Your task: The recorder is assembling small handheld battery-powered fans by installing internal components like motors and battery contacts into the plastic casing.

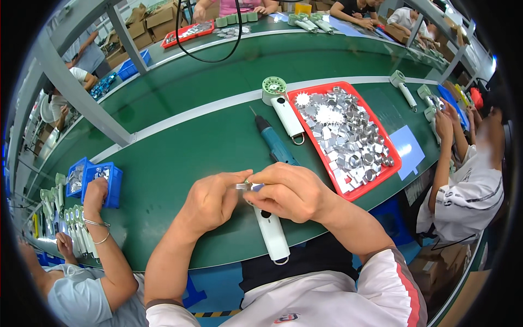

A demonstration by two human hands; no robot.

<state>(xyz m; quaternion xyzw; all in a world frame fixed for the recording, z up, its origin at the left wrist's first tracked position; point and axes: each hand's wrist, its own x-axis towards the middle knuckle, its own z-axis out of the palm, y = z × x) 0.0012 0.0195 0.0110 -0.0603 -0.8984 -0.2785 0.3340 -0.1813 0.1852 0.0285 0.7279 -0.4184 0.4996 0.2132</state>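
Your left hand [211, 203] pinches a small silver metal piece [243, 186], thumb and finger together on it, while your right hand [291, 193] meets it from the other side, its fingertips drawn in close — whether they grip the piece cannot be told. The piece sits between your two hands, over the green table [180, 150]. Below your right hand lies a white fan handle [272, 235], its upper end hidden behind your fingers.

The work looks part-way: the piece appears in hand rather than fitted, and plenty remain loose. The finish of the fan beyond your hands cannot be judged.

By count: one piece at your fingertips; one fan handle just below; one power screwdriver [272, 138] just past your right hand; one whole fan [287, 116] farther out; one red tray [366, 189] to the right of that hand — its silver parts [354, 139] too many and overlapped to number. Two blue bins [113, 199] stand well left of your left hand.
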